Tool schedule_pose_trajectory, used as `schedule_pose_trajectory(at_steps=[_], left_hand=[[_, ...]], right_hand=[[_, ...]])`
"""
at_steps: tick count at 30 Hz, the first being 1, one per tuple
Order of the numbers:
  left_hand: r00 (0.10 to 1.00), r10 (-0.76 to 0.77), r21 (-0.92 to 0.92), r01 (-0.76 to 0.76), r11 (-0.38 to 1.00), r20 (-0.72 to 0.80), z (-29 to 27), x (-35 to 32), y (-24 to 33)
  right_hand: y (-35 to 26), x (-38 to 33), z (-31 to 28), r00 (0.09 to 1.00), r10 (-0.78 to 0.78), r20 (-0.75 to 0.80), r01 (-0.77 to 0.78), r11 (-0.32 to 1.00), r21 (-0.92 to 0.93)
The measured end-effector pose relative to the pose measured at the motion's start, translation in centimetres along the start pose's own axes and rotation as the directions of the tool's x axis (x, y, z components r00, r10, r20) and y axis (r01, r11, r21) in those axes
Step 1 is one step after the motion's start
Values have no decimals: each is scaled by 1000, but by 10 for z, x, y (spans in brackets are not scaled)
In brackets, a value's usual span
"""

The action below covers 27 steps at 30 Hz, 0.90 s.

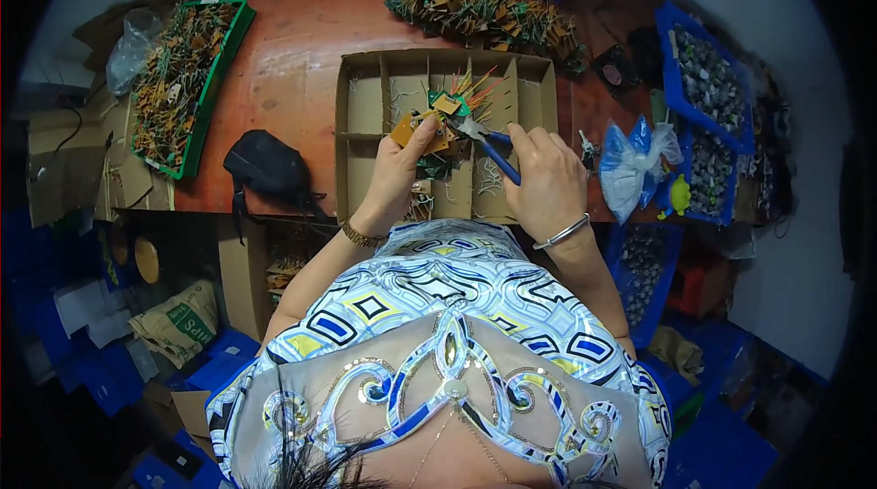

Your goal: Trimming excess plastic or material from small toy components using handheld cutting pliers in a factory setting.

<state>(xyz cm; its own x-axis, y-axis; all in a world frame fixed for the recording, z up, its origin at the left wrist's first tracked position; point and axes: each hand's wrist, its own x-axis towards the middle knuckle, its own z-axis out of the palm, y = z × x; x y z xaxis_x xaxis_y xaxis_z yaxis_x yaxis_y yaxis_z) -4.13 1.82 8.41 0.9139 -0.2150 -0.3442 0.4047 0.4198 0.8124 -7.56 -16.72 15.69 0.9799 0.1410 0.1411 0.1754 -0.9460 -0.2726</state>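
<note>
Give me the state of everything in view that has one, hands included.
Left hand: closed on circuit boards
Right hand: holding blue-handled pliers
Blue-handled pliers: jaws at the boards; open or shut, cannot tell
Divided cardboard box: open-topped
Green tray: heaped with more circuit boards
Upper blue bin: filled with grey parts
Black bag: lying on the table, closure unclear

Stretches left to right as a reddish-brown bench (292,41), glossy in places. Carries a loaded green tray (222,76) at left, with a black bag (267,164) to its right, by the near edge. Bears a partitioned cardboard box (362,94) at near centre and, beyond it, a heap of small circuit boards (493,18) with orange wires. Holds a blue-and-clear plastic bag (626,183) at near right.
</note>
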Motion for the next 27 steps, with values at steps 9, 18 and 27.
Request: schedule_pose_trajectory(at_steps=[9,18,27], left_hand=[[999,24,97,-27,995,32,-11,2,-1],[999,20,129,-24,991,34,-8,0,-1],[998,11,138,-20,990,68,-11,0,-4]], right_hand=[[7,4,1,996,-35,78,32,999,43],[14,8,4,989,-24,143,8,994,113],[23,16,-7,961,-28,276,4,996,89]])
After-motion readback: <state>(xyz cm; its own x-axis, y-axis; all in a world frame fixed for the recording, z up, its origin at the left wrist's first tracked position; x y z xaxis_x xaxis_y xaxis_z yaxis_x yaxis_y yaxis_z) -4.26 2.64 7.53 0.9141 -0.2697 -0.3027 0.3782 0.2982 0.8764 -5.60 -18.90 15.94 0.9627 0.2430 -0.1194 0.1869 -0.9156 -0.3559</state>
